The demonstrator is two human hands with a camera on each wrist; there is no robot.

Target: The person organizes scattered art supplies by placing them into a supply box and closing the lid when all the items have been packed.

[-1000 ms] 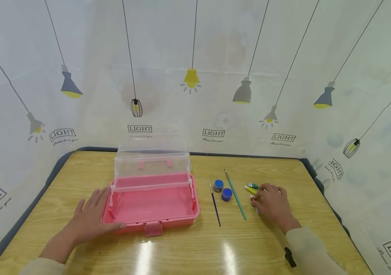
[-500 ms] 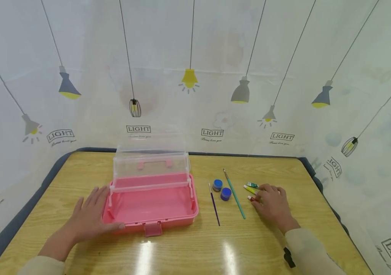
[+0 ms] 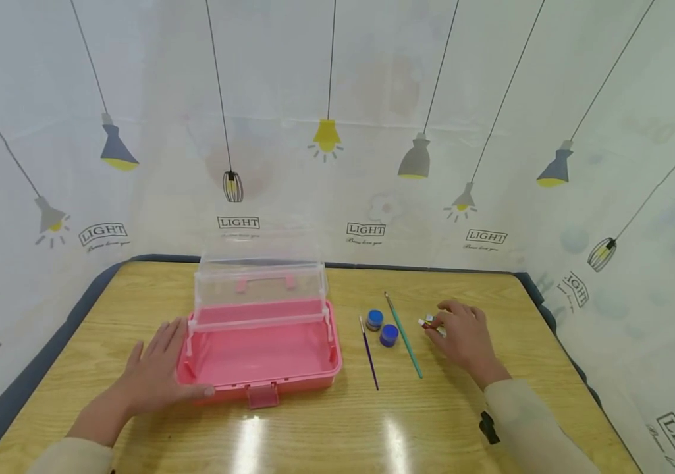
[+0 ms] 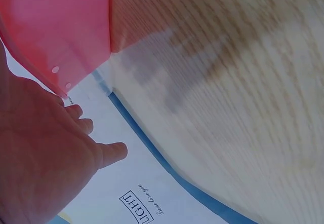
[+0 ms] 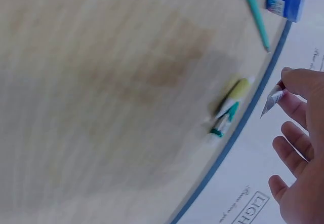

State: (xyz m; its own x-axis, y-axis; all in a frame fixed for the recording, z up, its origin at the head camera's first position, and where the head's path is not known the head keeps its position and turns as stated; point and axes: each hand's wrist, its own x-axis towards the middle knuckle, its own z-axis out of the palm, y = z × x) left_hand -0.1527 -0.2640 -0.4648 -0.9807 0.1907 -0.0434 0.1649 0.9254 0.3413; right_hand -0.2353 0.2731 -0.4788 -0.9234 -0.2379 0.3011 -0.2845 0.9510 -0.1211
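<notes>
My left hand (image 3: 153, 372) lies along the left side of the pink plastic box (image 3: 313, 382), thumb at its front edge and fingers extended. The box's clear lid (image 3: 266, 253) stands raised at the back. On the right, thumb and forefinger of my right hand (image 3: 464, 339) pinch a small paint tube (image 5: 274, 98), its white cap and a bit of dark red showing in the head view. The right wrist view has the other fingers spread loosely. A yellow paint tube (image 5: 238, 89) and a green-and-white paint tube (image 5: 225, 120) lie together on the table there, mostly hidden behind the hand in the head view.
Two blue-lidded paint jars (image 3: 389, 336) stand between a purple paintbrush (image 3: 369, 352) and a teal paintbrush (image 3: 405, 339), to the right of the box. The wooden table (image 3: 290, 441) ends in a dark edge before a printed white backdrop (image 3: 290, 151).
My right hand has picked up the red-labelled paint tube and moved slightly left and away from me with it. The left hand and the box stay put.
</notes>
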